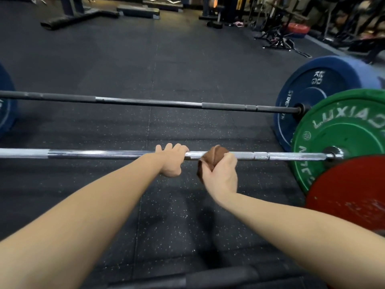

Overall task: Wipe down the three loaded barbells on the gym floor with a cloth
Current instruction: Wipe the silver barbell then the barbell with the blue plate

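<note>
A chrome barbell [93, 154] lies across the floor in front of me, with a green plate [341, 138] on its right end. My left hand [171, 160] grips this bar near its middle. Just to the right, my right hand [221, 175] holds a brown cloth [212, 156] wrapped around the same bar. Farther away lies a dark barbell [145, 102] with a blue plate [312, 88] on its right end. A red plate [350, 188] sits nearest at the right, and a dark bar [208, 276] runs along the bottom edge.
Black speckled rubber flooring [125, 59] spreads out beyond the bars. Benches, racks and stands [277, 38] crowd the far side and right. Part of another blue plate [6, 105] shows at the left edge.
</note>
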`<state>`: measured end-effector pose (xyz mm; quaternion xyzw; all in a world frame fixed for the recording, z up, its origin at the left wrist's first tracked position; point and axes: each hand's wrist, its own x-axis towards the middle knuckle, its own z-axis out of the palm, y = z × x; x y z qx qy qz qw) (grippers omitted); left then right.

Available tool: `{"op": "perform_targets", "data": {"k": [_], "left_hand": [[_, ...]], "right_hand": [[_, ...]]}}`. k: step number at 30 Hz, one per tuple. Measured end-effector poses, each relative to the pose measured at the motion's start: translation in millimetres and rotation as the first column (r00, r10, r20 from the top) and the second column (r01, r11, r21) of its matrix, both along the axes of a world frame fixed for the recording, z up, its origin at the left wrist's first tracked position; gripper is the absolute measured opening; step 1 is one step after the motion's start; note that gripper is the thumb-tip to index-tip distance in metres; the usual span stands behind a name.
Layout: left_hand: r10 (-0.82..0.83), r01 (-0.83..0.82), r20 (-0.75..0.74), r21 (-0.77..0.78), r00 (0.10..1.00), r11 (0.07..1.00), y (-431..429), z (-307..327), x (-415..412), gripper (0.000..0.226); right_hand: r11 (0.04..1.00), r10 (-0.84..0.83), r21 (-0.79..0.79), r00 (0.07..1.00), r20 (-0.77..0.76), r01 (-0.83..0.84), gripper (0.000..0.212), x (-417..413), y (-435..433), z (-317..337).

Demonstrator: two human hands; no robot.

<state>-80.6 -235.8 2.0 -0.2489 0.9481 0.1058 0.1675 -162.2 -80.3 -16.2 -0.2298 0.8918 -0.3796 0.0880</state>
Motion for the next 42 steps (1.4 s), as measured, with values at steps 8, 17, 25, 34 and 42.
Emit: {"op": "perform_targets", "data": {"k": [8,17,25,34,42], "left_hand": [[-0.013,0.015,-0.023,0.068,1.0,0.998,-30,12,19,0.06],[0.065,-0.07,-0.028,-0.197,0.997,0.978,-60,-9,62,0.044],[0.041,-0.047,-0.037,-0.189,0.998,0.981,-59,-5,64,0.047],[0.002,-0.072,-0.274,-0.248,0.962,0.966,-51,-22,77,0.065],[-0.31,0.243,-0.463,-0.2,0.83,0.949,-16,-28,120,0.119]], "right_hand": [[0.984,0.166,0.061,0.986,0.009,-0.166,0.042,11,-10,-4],[0.998,0.058,-0.006,0.998,0.035,-0.058,0.048,2,-3,-9],[0.939,0.308,0.148,0.951,0.028,-0.309,0.048,48,-36,-2],[0.947,0.288,0.17,0.955,-0.074,-0.272,0.049,33,-29,6],[0.943,0.327,-0.133,0.919,0.221,-0.304,0.03,73,-70,12]]}}
